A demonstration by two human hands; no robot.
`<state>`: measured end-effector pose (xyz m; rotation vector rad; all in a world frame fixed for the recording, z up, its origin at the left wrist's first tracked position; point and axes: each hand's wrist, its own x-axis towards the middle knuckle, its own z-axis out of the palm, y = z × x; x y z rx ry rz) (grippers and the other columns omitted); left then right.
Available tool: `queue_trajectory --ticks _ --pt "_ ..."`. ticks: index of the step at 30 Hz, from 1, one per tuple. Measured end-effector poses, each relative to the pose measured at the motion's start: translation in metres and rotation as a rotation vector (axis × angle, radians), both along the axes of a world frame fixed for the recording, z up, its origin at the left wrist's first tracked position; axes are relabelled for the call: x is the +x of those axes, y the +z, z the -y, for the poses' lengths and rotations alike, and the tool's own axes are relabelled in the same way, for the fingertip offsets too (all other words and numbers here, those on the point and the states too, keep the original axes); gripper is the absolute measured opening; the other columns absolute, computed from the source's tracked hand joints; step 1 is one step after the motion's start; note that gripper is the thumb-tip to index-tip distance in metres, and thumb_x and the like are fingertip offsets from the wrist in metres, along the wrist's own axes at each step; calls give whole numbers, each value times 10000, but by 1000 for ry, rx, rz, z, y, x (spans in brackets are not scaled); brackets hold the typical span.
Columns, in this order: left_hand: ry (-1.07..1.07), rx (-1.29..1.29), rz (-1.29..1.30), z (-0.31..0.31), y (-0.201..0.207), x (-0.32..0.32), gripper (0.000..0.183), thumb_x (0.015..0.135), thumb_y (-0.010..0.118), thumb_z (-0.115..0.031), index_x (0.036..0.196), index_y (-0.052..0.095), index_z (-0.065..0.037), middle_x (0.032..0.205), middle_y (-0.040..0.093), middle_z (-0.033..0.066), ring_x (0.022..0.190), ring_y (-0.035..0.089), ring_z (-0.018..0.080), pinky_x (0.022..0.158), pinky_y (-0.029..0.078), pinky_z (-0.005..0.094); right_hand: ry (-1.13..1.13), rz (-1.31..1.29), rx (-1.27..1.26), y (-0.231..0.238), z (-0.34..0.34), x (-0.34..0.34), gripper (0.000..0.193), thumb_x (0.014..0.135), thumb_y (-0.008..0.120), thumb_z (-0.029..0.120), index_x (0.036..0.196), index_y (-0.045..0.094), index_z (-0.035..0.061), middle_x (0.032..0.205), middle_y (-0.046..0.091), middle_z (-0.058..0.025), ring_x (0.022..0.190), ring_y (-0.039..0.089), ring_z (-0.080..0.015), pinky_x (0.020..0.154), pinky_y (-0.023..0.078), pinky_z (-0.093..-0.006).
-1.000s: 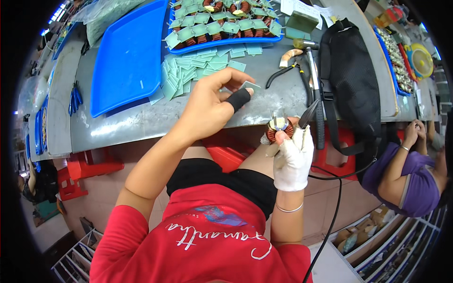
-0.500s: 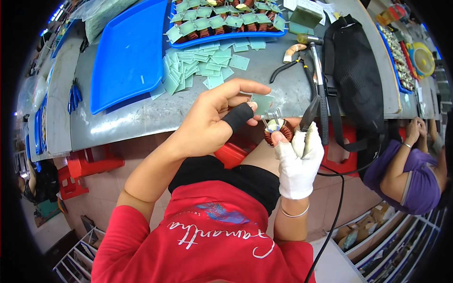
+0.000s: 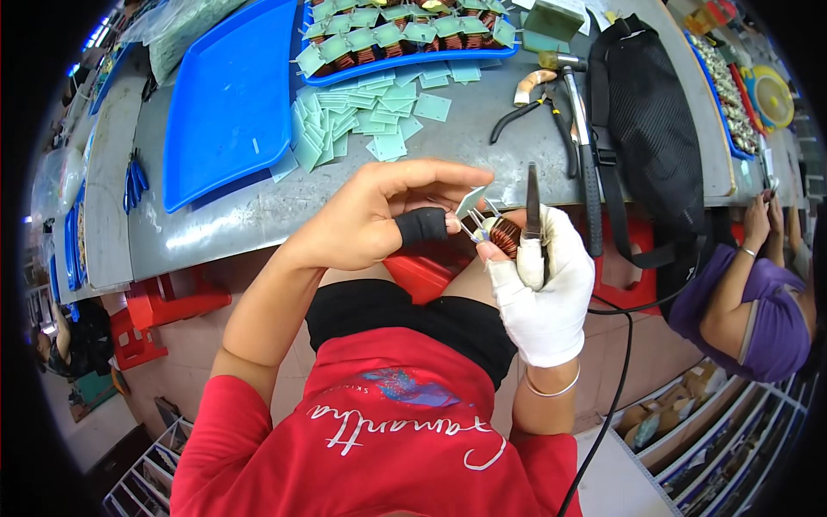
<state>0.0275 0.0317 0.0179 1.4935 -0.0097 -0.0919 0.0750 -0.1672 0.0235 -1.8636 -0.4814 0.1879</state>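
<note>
My left hand [image 3: 366, 220], with black tape round the thumb, pinches a small pale green board [image 3: 470, 202] between thumb and fingers. Tilted almost edge-on, the board meets the tips of the pin leads on a copper-wound ring coil [image 3: 505, 236]; whether the leads pass through its holes I cannot tell. That coil is gripped by my right hand [image 3: 546, 297], which wears a white glove with bare fingertips. Tucked in the same hand, a pair of dark metal tweezers [image 3: 533, 202] points away from me.
Loose green boards [image 3: 370, 112] lie before a blue tray [image 3: 413, 65] of board-topped coils. Another blue tray [image 3: 228, 112] stands left. Cutting pliers [image 3: 560, 138], a hammer [image 3: 582, 129] and a black bag [image 3: 650, 129] lie right. A person in purple [image 3: 741, 310] sits at far right.
The green board has turned from face-up to nearly edge-on and come against the coil's leads. The coil has tipped toward it, and the tweezers have swung more upright.
</note>
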Motion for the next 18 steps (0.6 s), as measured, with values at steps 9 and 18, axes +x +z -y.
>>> queue_trajectory --ticks 9,18 --pt "-30 -14 -46 -3 -10 -1 412 825 686 -39 1225 599 6 1152 648 101 1007 622 156 915 496 298 105 93 -63 -1 1 6 238 719 737 53 887 576 1 739 566 -140 649 573 -303 606 468 -358" --pt "-10 8 -33 -3 -12 -3 405 828 666 -18 1230 618 -40 1022 669 60 917 595 98 857 486 255 107 -15 3 2 -4 8 274 748 750 105 926 575 -10 746 614 -125 621 620 -238 580 486 -299"
